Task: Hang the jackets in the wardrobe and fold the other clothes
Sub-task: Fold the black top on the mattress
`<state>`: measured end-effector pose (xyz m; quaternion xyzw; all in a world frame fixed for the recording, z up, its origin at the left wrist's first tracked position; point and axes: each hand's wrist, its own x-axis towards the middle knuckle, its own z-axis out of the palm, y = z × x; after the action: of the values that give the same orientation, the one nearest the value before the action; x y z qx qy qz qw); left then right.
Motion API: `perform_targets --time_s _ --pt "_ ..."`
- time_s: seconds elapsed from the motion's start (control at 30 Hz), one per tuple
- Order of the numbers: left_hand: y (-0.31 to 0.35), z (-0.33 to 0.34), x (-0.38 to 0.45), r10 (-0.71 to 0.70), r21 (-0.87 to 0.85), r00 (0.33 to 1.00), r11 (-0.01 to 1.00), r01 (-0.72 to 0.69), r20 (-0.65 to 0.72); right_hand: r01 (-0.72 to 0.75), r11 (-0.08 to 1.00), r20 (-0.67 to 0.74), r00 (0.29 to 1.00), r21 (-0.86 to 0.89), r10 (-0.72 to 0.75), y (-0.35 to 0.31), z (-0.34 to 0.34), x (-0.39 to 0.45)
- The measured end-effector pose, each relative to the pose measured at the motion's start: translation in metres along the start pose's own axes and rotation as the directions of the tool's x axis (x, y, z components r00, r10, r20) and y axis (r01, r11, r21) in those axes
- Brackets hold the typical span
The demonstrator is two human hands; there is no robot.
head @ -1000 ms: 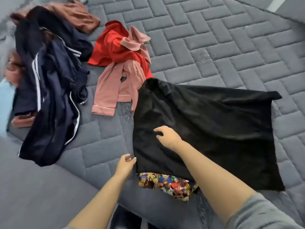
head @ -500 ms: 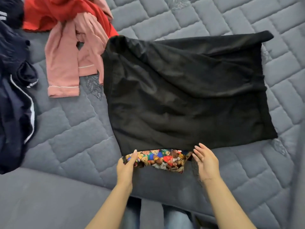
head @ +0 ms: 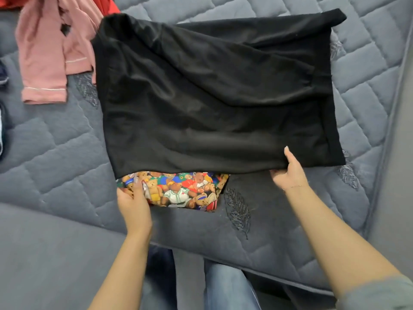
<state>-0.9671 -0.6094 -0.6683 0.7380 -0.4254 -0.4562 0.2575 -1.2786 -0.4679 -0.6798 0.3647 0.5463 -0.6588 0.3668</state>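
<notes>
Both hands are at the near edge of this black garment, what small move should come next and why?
Probably lift the near edge and fold it away over the black garment. The right hand already pinches the black hem, and the left hand grips the bear-print cloth sticking out beneath it. The garment lies spread on the mattress, so folding looks ready.

Place: a bedroom in a home.
Main sign: a wide grey quilted mattress (head: 257, 231) with stitched leaf patterns fills almost the whole view.
Clothes at 12 o'clock: a loose black fabric garment (head: 212, 90) spread flat on it.
Clothes at 10 o'clock: a crumpled pink long-sleeved top (head: 47, 61), beside a red cloth piece (head: 107, 5).
Clothes at 6 o'clock: a colourful teddy-bear print fabric (head: 181, 191).
</notes>
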Motion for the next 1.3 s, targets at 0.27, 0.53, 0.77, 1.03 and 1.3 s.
perform_targets --time_s 0.27,0.53,0.77,1.03,1.3 --pt "-0.011 -0.073 -0.011 0.059 0.178 0.998 0.983 -0.053 -0.028 0.2 0.929 -0.202 0.941 -0.313 -0.271 0.019 -0.047 -0.04" --pt "-0.098 -0.134 -0.035 -0.342 0.494 0.94 0.817 0.297 0.001 -0.017 0.949 -0.292 0.953 -0.316 -0.08 0.108 -0.139 -0.064" --pt "-0.079 -0.161 -0.04 -0.623 0.052 0.776 0.782 0.621 0.095 -0.006 0.949 -0.296 0.951 -0.315 -0.092 0.118 -0.15 -0.081" --pt "0.007 -0.135 -0.006 -0.555 -0.16 0.759 0.762 0.628 0.339 0.21 0.962 -0.315 0.914 -0.174 -0.257 0.058 -0.108 -0.084" --pt "0.033 -0.068 0.046 -0.466 0.215 0.885 0.864 0.456 -0.004 0.011 0.951 -0.45 0.88 -0.309 -0.156 0.028 -0.069 -0.062"
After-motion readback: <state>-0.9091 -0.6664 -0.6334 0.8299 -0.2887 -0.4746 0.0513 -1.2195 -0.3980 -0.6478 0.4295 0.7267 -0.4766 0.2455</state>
